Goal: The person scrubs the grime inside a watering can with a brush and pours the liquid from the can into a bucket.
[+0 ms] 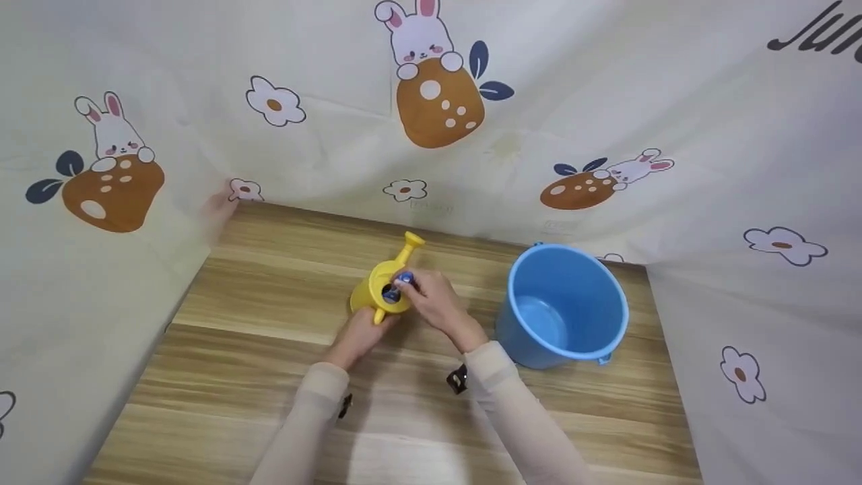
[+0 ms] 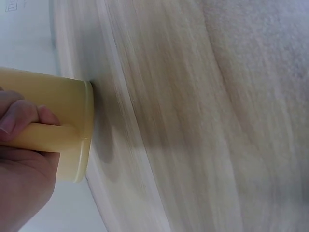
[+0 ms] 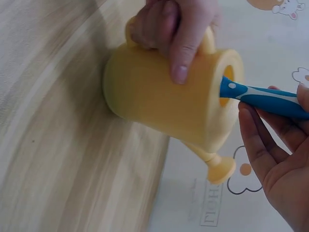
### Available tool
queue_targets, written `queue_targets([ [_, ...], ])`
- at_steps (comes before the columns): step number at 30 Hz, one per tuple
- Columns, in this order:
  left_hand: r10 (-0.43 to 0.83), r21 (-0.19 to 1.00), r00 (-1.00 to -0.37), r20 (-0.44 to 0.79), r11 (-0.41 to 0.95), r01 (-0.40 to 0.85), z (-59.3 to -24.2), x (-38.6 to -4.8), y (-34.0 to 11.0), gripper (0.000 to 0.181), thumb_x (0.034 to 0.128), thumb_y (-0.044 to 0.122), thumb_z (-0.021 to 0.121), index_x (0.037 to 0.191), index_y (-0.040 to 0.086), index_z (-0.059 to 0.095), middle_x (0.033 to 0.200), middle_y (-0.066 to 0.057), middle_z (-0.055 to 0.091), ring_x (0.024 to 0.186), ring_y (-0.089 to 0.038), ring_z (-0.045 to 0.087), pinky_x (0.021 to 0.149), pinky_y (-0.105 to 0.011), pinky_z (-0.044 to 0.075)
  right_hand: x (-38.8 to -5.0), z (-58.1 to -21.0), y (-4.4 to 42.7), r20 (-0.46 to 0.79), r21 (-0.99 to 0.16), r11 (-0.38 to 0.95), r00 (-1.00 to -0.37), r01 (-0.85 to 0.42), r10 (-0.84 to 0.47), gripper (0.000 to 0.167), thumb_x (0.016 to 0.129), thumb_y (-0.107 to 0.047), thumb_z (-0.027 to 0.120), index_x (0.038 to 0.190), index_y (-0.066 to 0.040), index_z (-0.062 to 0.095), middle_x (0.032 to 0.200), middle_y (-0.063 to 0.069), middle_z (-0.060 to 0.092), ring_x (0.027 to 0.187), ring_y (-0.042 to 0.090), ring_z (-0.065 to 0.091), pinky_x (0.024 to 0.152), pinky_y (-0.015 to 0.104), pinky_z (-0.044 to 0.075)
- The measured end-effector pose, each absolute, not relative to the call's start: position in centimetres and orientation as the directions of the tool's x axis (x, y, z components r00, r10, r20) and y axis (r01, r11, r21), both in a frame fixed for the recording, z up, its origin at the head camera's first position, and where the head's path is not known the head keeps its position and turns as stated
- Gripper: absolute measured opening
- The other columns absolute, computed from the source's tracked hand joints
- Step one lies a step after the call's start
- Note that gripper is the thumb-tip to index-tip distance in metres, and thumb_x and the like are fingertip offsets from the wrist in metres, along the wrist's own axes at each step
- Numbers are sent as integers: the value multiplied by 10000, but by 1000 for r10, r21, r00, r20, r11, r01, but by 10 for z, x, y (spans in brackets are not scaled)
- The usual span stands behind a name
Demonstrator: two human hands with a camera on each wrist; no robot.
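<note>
Head view: the left hand (image 1: pixel 360 333) grips the can (image 1: pixel 366 295), apparently to steady it, while the right hand (image 1: pixel 436 300) pinches the blue tool (image 1: pixel 405 278) at its opening (image 1: pixel 386 288). The bucket (image 1: pixel 510 331) stands apart on the surface (image 1: pixel 236 384).

Left wrist view: fingers (image 2: pixel 20 116) wrap the handle (image 2: pixel 38 137); base contact is unclear.

Right wrist view: the tool enters the opening; its far end is hidden.

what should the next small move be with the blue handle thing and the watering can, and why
Probably ease the blue-handled tool slightly deeper into the yellow watering can, in line with its opening: its far end is already inside, the right hand pinches it, and the left hand grips the can's handle, which should help hold it steady.
</note>
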State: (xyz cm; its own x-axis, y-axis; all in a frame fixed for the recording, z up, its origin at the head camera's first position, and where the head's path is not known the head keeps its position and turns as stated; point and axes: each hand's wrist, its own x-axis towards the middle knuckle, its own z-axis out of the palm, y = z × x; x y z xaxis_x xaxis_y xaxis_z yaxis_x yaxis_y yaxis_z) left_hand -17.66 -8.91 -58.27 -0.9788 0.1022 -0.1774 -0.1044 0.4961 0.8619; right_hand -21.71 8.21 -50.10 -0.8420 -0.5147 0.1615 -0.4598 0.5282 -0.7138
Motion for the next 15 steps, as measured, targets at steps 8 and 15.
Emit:
queue_targets([
  [8, 91, 858, -981, -170, 503, -102, -581, -180, -88, 230, 962, 271, 629, 981, 49, 688, 674, 27, 498, 657, -138, 485, 688, -307, 431, -214, -495, 72, 76, -607, 645, -842, -464, -534, 244, 1027, -263, 546, 1119, -70, 665, 1092, 91, 723, 1011, 216, 686, 877, 380, 556],
  [15, 112, 838, -973, -203, 534, -113, -578, -183, -86, 193, 977, 242, 597, 856, 94, 627, 644, 49, 422, 631, -126, 444, 644, -278, 388, -214, -469, 57, -68, -446, 800, -876, -402, -478, 130, 970, -98, 580, 993, -21, 682, 928, 113, 712, 755, 186, 617, 692, 340, 536],
])
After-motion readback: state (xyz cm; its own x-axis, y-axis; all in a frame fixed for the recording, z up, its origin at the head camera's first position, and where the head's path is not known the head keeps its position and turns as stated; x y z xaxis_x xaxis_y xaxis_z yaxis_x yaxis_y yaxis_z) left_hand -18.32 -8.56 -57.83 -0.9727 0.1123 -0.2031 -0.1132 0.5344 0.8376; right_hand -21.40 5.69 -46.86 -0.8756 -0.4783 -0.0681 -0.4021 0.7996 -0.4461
